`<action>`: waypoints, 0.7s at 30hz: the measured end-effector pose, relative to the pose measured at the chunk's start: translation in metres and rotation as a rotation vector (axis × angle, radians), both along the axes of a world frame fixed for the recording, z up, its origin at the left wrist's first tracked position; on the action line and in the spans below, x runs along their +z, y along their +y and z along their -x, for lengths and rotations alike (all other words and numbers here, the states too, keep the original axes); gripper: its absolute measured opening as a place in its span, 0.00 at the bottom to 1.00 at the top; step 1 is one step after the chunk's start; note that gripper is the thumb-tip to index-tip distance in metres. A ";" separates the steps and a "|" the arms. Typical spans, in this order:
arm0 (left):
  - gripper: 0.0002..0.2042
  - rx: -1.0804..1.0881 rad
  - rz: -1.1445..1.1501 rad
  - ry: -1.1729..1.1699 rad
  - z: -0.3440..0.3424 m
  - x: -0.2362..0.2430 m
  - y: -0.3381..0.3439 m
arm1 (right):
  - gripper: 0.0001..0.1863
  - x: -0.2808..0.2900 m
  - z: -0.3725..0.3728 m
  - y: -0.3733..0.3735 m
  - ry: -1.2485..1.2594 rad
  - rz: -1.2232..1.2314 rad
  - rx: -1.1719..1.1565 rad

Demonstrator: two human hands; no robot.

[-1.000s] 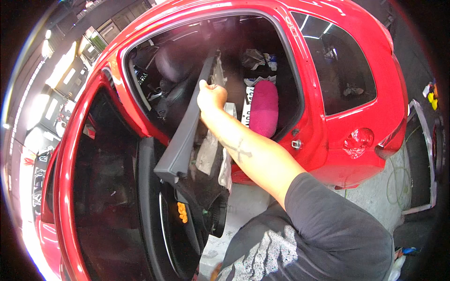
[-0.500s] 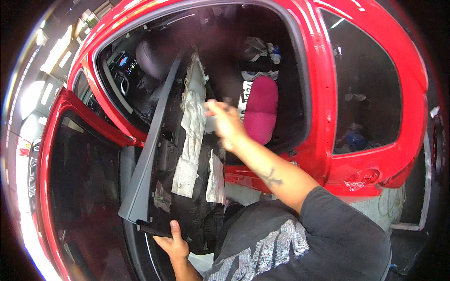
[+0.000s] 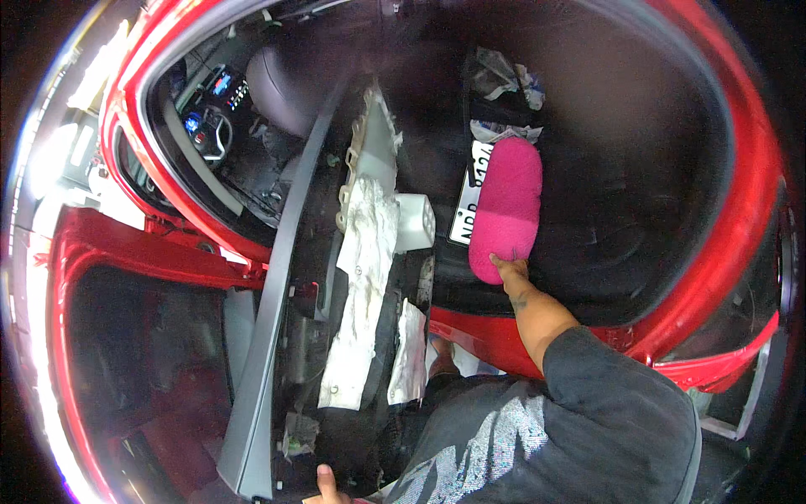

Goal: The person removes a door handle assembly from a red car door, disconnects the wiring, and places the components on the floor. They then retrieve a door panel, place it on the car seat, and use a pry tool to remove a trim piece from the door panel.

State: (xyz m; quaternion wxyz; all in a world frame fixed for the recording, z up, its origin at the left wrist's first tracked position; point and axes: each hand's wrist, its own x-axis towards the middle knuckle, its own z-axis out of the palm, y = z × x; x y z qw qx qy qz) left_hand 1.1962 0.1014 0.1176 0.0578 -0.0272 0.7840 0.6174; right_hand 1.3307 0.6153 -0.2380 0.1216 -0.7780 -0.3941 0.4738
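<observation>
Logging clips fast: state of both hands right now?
Left hand: holding the car trim panel.
Right hand: touching the pink cushion; grip cannot be told.

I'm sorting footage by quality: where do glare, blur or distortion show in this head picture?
In the head view, white glare burns out the left rim; haze softens the upper right; the red car frame curves toward the edge; the pink padded item and right hand look fairly clear.
</observation>
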 end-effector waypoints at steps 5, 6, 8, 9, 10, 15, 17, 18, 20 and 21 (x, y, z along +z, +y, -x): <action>0.37 -0.033 0.073 0.020 0.002 -0.012 0.001 | 0.63 -0.094 -0.008 -0.011 -0.065 -0.078 -0.089; 0.37 -0.030 0.072 0.011 0.007 -0.015 0.001 | 0.62 -0.086 -0.006 -0.013 -0.073 -0.069 -0.157; 0.37 -0.062 0.061 -0.009 0.020 -0.021 0.001 | 0.58 -0.094 -0.025 -0.011 0.152 -0.072 -0.137; 0.37 -0.079 0.050 -0.018 0.026 -0.025 0.000 | 0.56 -0.098 -0.037 -0.008 0.264 -0.080 -0.125; 0.37 -0.094 0.045 -0.023 0.032 -0.029 0.002 | 0.53 -0.090 -0.033 -0.004 0.153 -0.038 -0.161; 0.37 -0.154 0.033 -0.010 0.042 -0.037 -0.001 | 0.43 0.007 0.016 -0.045 0.306 -0.252 -0.090; 0.37 -0.185 0.032 -0.007 0.046 -0.040 0.001 | 0.37 0.028 0.025 -0.053 0.526 -0.443 -0.283; 0.37 -0.197 0.029 -0.008 0.047 -0.042 0.001 | 0.36 0.036 0.028 -0.052 0.577 -0.561 -0.371; 0.37 -0.211 0.028 0.001 0.048 -0.044 0.000 | 0.30 0.075 0.042 -0.047 0.696 -0.760 -0.498; 0.37 -0.207 0.027 0.001 0.044 -0.045 -0.005 | 0.29 0.118 0.049 -0.041 0.789 -0.793 -0.483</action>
